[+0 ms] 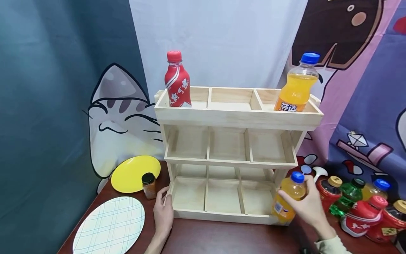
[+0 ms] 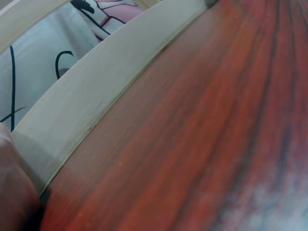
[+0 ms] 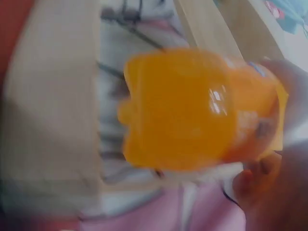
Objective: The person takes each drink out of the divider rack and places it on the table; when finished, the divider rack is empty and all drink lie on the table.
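Observation:
My right hand (image 1: 309, 204) grips an orange soda bottle (image 1: 285, 203) with a blue cap, at the right end of the bottom tier of a pale wooden rack (image 1: 234, 118). In the right wrist view the soda bottle (image 3: 178, 110) is blurred, its base toward the rack's wooden edge (image 3: 50, 106). My left hand (image 1: 163, 213) rests against the rack's lower left side; the left wrist view has only part of that hand (image 2: 17, 187) beside the bottom board (image 2: 96, 91). On the top tier stand a red cola bottle (image 1: 178, 83) at left and another orange soda bottle (image 1: 296, 86) at right.
Left of the rack are a yellow plate (image 1: 127, 176), a small black-lidded jar (image 1: 149, 188) and a white checked plate (image 1: 109, 225). Several bottles crowd the table's right side, among them a green one (image 1: 347, 197) and a red one (image 1: 361, 217). Curtains hang behind.

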Available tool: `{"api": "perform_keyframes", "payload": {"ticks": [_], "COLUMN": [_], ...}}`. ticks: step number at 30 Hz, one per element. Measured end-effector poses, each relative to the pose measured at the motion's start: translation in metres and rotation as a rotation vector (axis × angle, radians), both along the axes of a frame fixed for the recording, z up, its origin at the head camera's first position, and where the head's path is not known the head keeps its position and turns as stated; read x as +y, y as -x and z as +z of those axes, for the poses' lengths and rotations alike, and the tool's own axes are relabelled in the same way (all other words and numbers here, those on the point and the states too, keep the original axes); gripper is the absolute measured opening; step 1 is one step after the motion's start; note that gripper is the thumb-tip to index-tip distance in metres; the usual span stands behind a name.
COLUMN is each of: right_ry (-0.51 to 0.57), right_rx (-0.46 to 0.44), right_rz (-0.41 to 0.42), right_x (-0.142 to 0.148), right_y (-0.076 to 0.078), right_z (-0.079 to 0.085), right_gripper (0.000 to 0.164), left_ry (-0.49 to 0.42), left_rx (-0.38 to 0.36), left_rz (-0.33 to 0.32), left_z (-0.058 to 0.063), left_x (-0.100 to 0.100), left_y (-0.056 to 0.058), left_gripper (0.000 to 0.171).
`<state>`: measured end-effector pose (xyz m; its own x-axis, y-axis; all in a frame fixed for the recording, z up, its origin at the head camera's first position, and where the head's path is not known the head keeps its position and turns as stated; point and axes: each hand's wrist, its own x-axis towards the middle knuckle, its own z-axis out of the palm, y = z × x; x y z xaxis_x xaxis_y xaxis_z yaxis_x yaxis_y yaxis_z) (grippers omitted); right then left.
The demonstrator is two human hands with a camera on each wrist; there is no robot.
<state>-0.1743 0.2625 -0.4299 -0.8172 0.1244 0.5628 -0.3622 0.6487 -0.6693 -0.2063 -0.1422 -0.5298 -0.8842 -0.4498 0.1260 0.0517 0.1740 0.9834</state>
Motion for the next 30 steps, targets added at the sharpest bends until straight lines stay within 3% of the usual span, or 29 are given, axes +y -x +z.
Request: {"api": "perform_keyframes", "payload": {"ticks": [5, 10, 13, 20, 26, 30], "right_ry": [-0.198, -0.335, -0.376, -0.449, -0.529, -0.544], "right_rx": [-0.151, -0.22, -0.297, -0.393, -0.556, -0.607], "right_rz": [0.003, -0.005, -0.034, -0.097, -0.113, -0.112], "right_x": [0.033, 0.06, 0.075, 0.106, 0.118, 0.122], "right_y": [-0.001, -0.003, -0.006, -0.01, -0.01, -0.01], "right_z": [0.019, 0.031, 0.036, 0.042, 0.044, 0.044], "right_gripper": [0.062, 0.063, 0.078, 0.074, 0.095, 0.097], "left_ry": [0.006, -0.005, -0.006, -0.013, -0.024, -0.03], "left_rx": [0.001, 0.008, 0.007, 0.013, 0.01, 0.004], "left_rz": [0.001, -0.002, -0.006, -0.01, -0.016, -0.017], "left_z": [0.0, 0.001, 0.001, -0.001, 0.0, 0.001], "left_x": [-0.003, -0.002, -0.002, -0.002, -0.002, -0.002], "left_y": [-0.001, 0.0, 0.0, 0.001, 0.001, 0.001], "left_gripper": [0.027, 0.026, 0.026, 0.026, 0.026, 0.026]}}
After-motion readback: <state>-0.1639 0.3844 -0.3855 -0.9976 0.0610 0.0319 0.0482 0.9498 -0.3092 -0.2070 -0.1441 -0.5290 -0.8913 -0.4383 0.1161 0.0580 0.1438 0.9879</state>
